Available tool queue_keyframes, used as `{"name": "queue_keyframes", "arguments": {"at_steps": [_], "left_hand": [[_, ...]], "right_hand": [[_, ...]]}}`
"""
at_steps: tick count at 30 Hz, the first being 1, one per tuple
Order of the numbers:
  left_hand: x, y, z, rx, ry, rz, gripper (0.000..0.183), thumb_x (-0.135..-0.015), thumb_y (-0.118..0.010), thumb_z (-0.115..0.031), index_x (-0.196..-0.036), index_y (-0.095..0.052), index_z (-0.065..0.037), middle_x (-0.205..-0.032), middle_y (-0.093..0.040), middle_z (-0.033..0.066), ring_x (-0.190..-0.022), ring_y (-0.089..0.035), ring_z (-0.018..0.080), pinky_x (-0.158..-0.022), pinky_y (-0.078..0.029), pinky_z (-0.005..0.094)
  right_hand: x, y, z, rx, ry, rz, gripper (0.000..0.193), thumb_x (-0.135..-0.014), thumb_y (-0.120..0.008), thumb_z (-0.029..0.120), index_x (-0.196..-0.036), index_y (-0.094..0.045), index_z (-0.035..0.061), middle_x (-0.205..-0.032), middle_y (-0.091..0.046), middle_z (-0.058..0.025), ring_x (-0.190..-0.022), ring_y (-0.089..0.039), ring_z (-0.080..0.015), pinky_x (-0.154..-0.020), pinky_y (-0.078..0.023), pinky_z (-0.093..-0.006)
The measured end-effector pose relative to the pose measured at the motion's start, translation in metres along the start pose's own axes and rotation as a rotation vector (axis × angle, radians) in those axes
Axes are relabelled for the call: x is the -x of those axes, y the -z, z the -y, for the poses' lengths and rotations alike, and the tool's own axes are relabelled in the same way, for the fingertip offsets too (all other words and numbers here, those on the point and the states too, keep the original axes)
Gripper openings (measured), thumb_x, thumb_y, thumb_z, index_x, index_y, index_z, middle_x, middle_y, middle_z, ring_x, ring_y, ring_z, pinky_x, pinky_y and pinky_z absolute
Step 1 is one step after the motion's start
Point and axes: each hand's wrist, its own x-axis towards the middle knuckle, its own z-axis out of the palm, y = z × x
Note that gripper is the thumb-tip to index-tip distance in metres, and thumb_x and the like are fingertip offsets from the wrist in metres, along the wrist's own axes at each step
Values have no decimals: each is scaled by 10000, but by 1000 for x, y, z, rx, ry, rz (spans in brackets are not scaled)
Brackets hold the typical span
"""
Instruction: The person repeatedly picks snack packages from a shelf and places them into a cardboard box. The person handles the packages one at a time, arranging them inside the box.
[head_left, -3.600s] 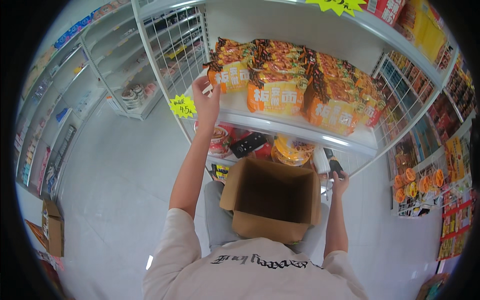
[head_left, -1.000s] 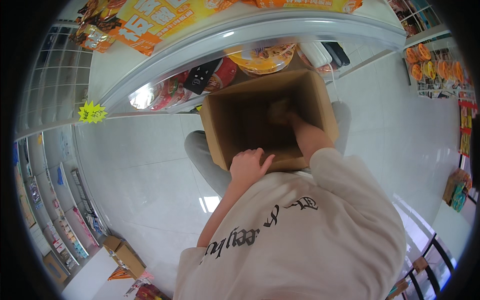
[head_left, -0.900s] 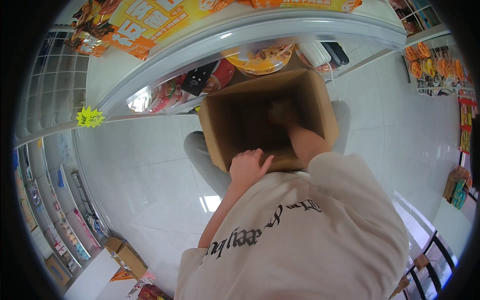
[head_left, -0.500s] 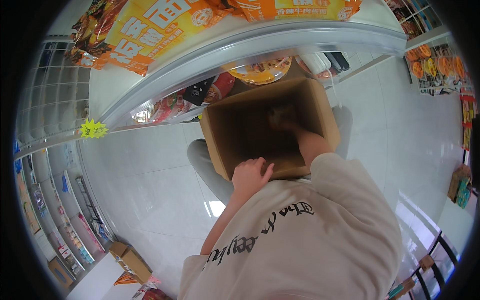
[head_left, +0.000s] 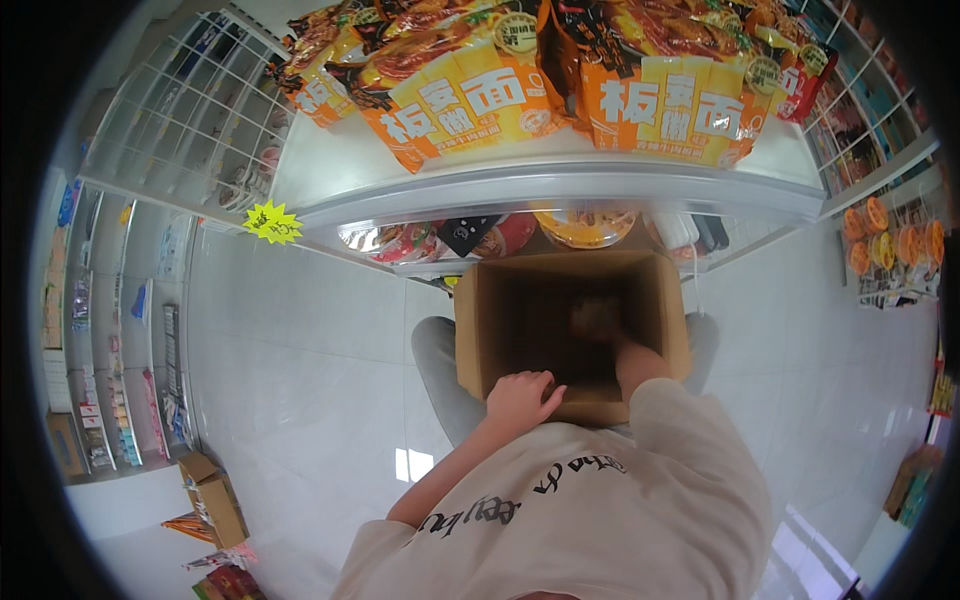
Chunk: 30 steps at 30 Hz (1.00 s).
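A tall brown cardboard box with its top open stands between my knees, against the lower shelf. My left hand grips its near rim, with fingers bent over the edge and the thumb to the right. Deep in the box is my right hand, its forearm passing over the near right side. That hand is dim and blurred, so its fingers and anything in them cannot be made out. The box's bottom is in shadow.
On the shelf above the box lie several orange noodle packets. Below are a yellow-lidded tub and a black card. A yellow star tag hangs from the shelf's left corner. Another carton sits at lower left.
The view has tilted up, bringing more of the noodle packets into sight and shifting the box lower. My left hand stays on the rim, and my right hand is still inside the box.
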Motion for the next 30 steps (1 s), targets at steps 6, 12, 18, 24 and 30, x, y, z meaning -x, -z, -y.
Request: {"name": "queue_keyframes", "arguments": {"at_steps": [6,12,18,24,30], "left_hand": [[-3,3,-1,-11,-16,7,294,-928,-638,-369,-877,-671,-81,-746,-688,88,-721,-687,280,-636,-551,403],[-19,41,1,560,50,-321,104,-931,-663,-112,-1006,-676,-41,-922,-735,89,-817,-700,191,-731,-554,324],[-70,196,38,298,-181,-1168,222,-933,-638,-30,-1154,-627,-16,-1130,-697,104,-1045,-638,185,-895,-487,316],[-180,340,111,493,-156,-1379,692,-839,-799,-174,-1378,-421,37,-1318,-575,182,-1215,-572,263,-1001,-471,394],[-229,375,113,620,114,-1163,788,-721,-910,-231,-1312,-485,69,-1154,-664,167,-996,-662,204,-862,-531,329]], "right_hand": [[-20,6,12,-161,-118,227,425,-897,-569,398,-1185,-624,91,-1229,-626,-197,-1113,-605,-360,-902,-472,-592],[-45,80,59,-706,-190,533,597,-919,-606,395,-1405,-551,54,-1408,-562,-228,-1283,-557,-381,-1023,-467,-556],[67,203,117,-385,336,458,595,-953,-633,373,-1413,-516,14,-1272,-648,-245,-1181,-622,-387,-1006,-498,-418],[148,189,129,-635,147,343,570,-945,-638,419,-1360,-571,34,-1161,-702,-223,-1071,-674,-379,-928,-533,-419],[150,188,123,-785,24,177,507,-935,-673,339,-1322,-595,22,-1094,-729,-194,-993,-703,-350,-890,-545,-398]]}}
